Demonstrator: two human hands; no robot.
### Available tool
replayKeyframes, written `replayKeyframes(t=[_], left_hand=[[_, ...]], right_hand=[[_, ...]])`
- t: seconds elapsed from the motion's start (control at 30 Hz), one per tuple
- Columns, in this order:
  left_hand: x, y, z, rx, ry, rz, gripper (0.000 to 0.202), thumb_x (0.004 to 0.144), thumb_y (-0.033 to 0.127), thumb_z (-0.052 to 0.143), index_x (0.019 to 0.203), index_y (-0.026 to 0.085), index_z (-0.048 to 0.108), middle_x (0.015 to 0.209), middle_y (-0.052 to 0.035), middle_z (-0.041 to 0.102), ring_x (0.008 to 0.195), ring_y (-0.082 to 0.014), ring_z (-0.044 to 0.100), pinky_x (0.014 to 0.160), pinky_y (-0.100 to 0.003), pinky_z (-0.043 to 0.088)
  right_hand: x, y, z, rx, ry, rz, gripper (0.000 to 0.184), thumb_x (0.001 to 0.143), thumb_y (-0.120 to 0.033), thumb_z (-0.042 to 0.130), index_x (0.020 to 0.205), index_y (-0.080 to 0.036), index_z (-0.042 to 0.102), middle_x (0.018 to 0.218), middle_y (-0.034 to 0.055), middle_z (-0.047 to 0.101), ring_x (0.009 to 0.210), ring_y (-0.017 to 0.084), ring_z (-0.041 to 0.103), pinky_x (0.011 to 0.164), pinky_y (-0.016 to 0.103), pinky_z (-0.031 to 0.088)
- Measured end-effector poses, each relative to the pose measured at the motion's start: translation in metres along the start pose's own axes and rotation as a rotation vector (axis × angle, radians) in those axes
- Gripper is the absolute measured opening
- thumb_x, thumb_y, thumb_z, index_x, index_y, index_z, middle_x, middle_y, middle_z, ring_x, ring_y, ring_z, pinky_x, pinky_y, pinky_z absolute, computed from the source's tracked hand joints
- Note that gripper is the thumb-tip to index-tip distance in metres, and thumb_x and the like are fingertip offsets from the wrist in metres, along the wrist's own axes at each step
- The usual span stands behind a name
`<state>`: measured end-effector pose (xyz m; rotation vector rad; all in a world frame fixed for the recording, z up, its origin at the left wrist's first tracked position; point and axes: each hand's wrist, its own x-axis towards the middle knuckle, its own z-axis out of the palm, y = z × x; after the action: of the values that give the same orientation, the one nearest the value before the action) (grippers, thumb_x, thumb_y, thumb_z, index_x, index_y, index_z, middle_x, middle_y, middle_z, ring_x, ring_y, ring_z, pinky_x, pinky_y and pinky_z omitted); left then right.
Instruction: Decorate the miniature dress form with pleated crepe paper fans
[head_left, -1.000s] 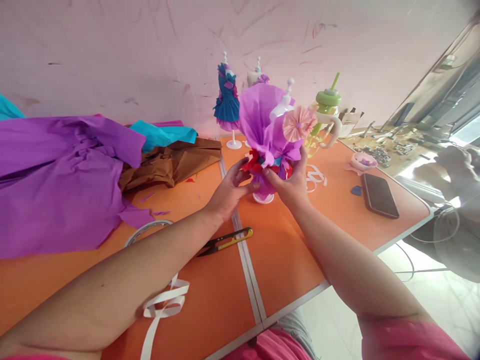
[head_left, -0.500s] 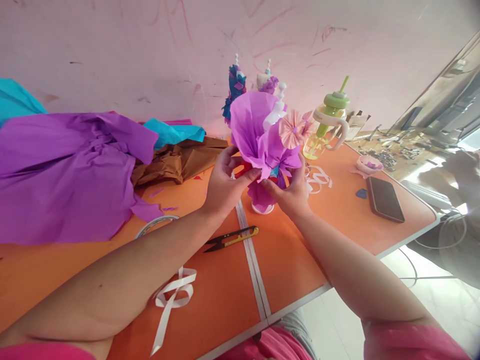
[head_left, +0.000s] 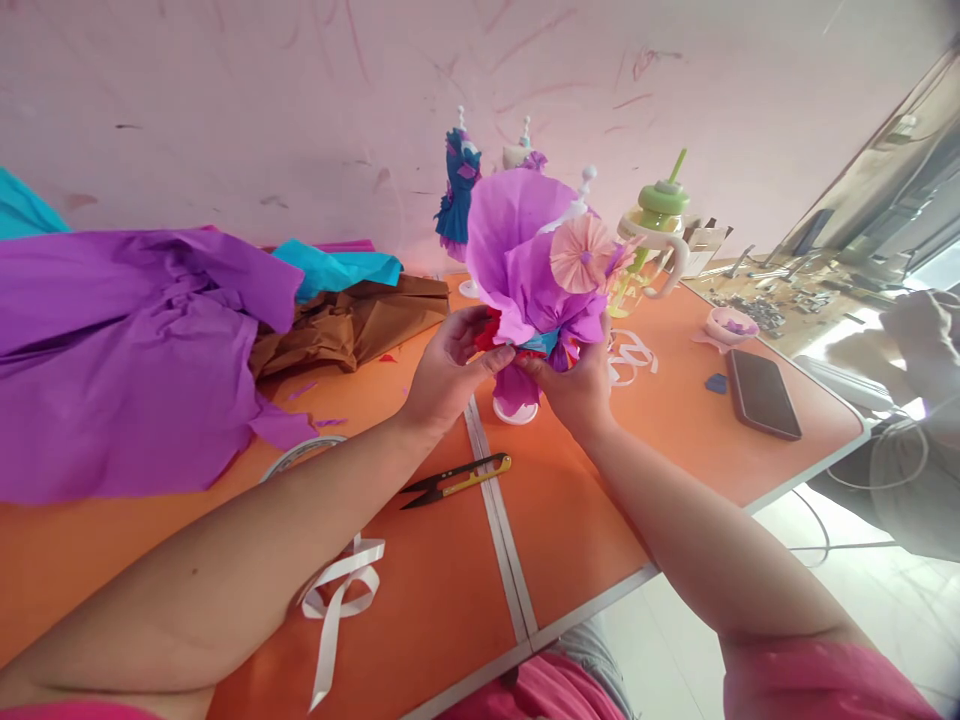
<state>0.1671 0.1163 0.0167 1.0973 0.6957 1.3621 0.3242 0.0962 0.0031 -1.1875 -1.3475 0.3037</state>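
A small white mannequin wears a purple crepe-paper dress with pink paper flowers at its right side. It leans to the right, its round base low over or on the orange table. My left hand is closed on the dress's left side, thumb in front, beside some red paper. From the right, my right hand grips the dress, its thumb close to the other thumb. A turquoise strip shows just above the thumbs. Most of my fingers are hidden behind the paper.
Thread snips and white ribbon lie on the near table. Purple paper, brown paper and tape are at left. Another dressed mannequin, a green-lidded bottle, a phone and a pink bowl stand around.
The mannequin now tilts further to the right in my hands. More of the turquoise strip and the red paper shows. The view has shifted slightly.
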Motion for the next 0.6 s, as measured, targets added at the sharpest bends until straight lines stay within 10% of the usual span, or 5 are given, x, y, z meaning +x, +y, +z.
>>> replayKeyframes(t=[0.6], left_hand=[[0.0, -0.024, -0.02, -0.015, 0.091, 0.104, 0.036, 0.067, 0.049, 0.074, 0.094, 0.028, 0.064, 0.102, -0.0052, 0.068, 0.102, -0.0245, 0.063, 0.078, -0.033, 0.049]], right_hand=[[0.0, 0.002, -0.016, 0.096, -0.228, -0.154, 0.106, 0.08, -0.07, 0.063, 0.158, -0.034, 0.001, 0.142, 0.0105, 0.052, 0.13, 0.027, 0.054, 0.104, 0.048, 0.049]])
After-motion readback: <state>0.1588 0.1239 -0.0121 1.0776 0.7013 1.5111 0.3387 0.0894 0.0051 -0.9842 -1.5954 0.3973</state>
